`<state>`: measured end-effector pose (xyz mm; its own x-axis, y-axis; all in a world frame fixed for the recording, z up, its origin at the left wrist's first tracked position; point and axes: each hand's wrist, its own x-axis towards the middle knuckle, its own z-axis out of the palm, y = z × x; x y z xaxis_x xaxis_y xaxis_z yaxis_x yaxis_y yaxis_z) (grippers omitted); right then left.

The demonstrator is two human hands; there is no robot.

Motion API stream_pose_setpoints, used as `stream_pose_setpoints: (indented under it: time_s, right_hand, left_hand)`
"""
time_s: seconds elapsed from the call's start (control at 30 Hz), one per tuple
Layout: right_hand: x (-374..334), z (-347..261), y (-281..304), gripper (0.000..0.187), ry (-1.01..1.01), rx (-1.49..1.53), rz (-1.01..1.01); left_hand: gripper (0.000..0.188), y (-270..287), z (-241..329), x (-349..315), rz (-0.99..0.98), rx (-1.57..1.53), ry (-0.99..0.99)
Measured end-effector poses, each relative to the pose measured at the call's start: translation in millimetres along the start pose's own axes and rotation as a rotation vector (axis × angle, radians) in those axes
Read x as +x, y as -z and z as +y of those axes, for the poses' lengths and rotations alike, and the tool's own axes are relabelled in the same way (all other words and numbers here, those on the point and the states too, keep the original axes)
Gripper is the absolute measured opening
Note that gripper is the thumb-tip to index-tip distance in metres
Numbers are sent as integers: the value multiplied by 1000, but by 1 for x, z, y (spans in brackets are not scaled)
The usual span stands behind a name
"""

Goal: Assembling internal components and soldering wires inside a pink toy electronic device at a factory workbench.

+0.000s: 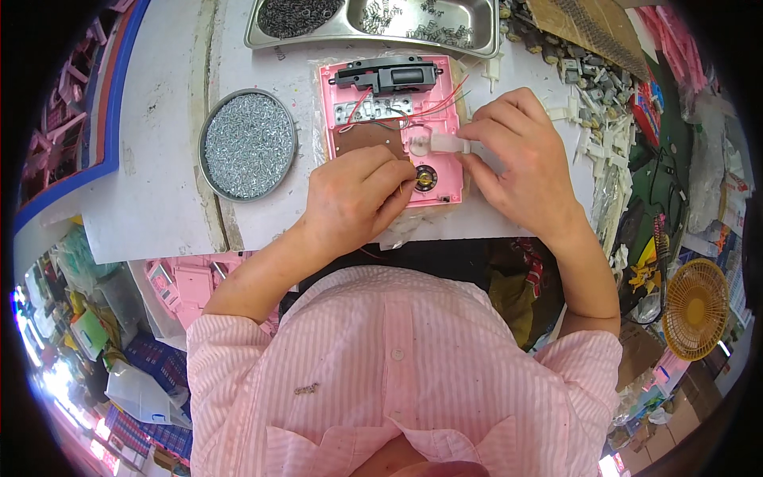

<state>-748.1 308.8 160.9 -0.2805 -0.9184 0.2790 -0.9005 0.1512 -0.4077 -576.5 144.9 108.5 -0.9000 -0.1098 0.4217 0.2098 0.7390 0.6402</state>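
A pink plastic casing [445, 163] lies open on the table in front of me. Across its far end sits a black plastic mechanism [401, 75], with a metal plate [373, 110] just nearer and red and dark wires [435, 108] trailing over it. My left hand [358, 191] rests over the near left part of the casing, fingers curled together beside a small round speaker [427, 178]; what they pinch is hidden. Beneath those fingers a brown circuit board [362, 139] shows partly. From the right, my right hand [520, 151] grips a translucent whitish plastic piece [442, 144] between thumb and fingers, over the casing.
A round dish of small silvery screws [249, 145] stands left of the casing. Behind it is a metal tray [373, 36] of small springs. White plastic parts [592, 147] and a cardboard sheet [592, 32] crowd the right side. A yellow fan [696, 308] stands farther right.
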Motion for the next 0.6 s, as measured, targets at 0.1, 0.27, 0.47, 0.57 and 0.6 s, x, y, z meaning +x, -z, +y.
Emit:
stream_pose_setpoints:
  time_s: [0.1, 0.27, 0.47, 0.57, 0.6]
  right_hand:
    - [2, 5, -2, 23, 85, 45, -11]
    - [8, 18, -8, 25, 196, 133, 19]
    - [-4, 27, -29, 26, 63, 325, 43]
    - [4, 14, -26, 26, 35, 189, -73]
    - [7, 10, -24, 25, 38, 147, -79]
  left_hand:
    - [19, 0, 0, 0, 5, 3, 3]
    - [16, -1, -1, -3, -3, 31, 21]
    - [17, 1, 2, -1, -27, 32, 31]
    - [23, 4, 3, 0, -57, 55, 17]
    - [26, 5, 2, 2, -68, 62, -4]
